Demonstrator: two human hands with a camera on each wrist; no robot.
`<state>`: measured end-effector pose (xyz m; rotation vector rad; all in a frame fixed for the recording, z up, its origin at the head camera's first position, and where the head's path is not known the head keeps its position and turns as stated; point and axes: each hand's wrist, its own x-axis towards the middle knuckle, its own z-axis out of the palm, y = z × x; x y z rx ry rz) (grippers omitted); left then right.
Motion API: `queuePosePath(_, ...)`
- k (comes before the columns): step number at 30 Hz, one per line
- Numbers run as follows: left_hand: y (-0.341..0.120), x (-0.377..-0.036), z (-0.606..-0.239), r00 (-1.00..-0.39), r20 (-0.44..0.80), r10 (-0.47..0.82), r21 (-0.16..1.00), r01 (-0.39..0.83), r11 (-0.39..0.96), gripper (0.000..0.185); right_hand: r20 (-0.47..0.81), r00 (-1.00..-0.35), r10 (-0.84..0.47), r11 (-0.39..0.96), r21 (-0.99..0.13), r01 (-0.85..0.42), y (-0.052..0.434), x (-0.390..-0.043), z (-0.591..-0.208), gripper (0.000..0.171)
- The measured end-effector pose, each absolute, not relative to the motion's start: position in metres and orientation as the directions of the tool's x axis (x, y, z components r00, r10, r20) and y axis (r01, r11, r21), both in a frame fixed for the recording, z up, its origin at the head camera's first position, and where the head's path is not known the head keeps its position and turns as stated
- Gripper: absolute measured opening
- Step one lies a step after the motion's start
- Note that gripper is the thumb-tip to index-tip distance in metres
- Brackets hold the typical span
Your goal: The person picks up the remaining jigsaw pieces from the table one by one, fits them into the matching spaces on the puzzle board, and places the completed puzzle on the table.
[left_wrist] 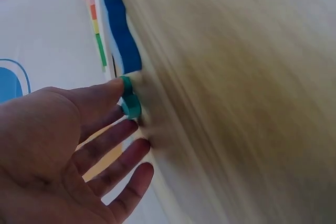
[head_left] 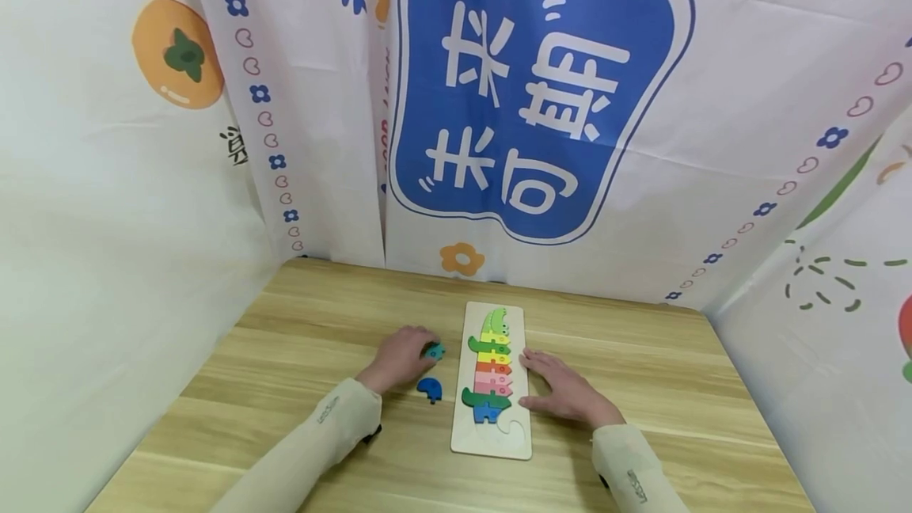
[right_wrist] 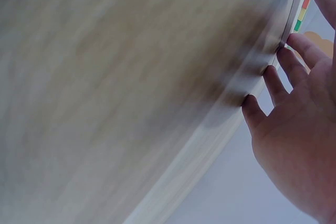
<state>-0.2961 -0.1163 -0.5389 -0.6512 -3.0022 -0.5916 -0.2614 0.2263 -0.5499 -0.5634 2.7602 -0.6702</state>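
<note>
A pale wooden puzzle board (head_left: 463, 426) lies mid-table, holding a crocodile built of coloured pieces (head_left: 492, 362). My left hand (head_left: 403, 354) rests on the table left of the board. Its fingers are fairly straight, and one fingertip touches a small teal piece (head_left: 434, 351) (left_wrist: 130, 102). A dark blue piece (head_left: 430, 389) (left_wrist: 121, 27) lies loose just nearer me. My right hand (head_left: 561, 388) (right_wrist: 294, 129) lies flat, fingers straight, with its fingertips against the board's right edge (right_wrist: 294, 11). It holds nothing.
The wooden table (head_left: 299, 339) is closed in at the back and on both sides by printed cloth walls (head_left: 541, 101). Bare tabletop stretches to the left of my left hand and to the right of my right hand. Both wrist views are blurred.
</note>
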Motion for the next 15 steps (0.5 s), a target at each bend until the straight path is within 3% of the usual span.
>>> queuePosePath(8,-0.1120,-0.2970,-0.5359,-0.906,0.048,0.420,0.384,0.405,0.830,0.043,-0.151,-0.893,-0.424,0.821,-0.481,-0.308,0.2272,-0.2623,-0.5504,0.086)
queuePosePath(15,-0.1060,-0.2945,-0.5375,-0.897,0.048,0.439,0.280,0.434,0.856,0.035,-0.149,-0.894,-0.423,0.819,-0.486,-0.306,0.2275,-0.2624,-0.5500,0.086)
